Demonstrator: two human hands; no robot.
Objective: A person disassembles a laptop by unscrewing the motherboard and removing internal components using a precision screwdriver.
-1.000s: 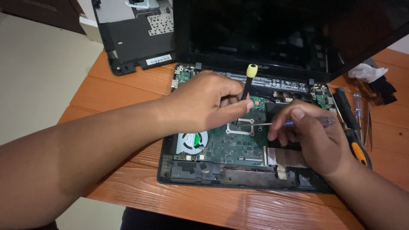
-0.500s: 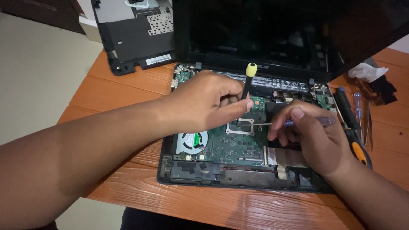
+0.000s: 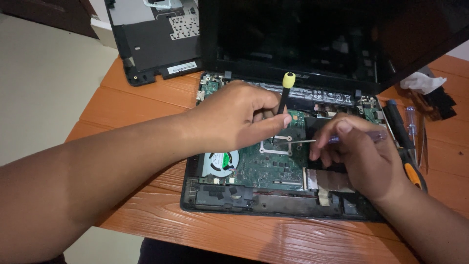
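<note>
I'm seeing one detached cover panel [image 3: 156,39], one fan [image 3: 221,161], one opened laptop [image 3: 273,171]. My left hand [image 3: 234,117] is pinching one yellow-capped screwdriver [image 3: 285,95] upright over the board; right hand [image 3: 359,151] is gripping one clear-handled screwdriver [image 3: 337,139] flat. Two spare screwdrivers [image 3: 408,146] are lying right.

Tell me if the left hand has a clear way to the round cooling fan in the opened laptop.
Probably yes. The left hand hovers just above the cooling fan, which lies uncovered in the laptop, but its fingers grip a yellow-capped screwdriver, so they are occupied.
</note>
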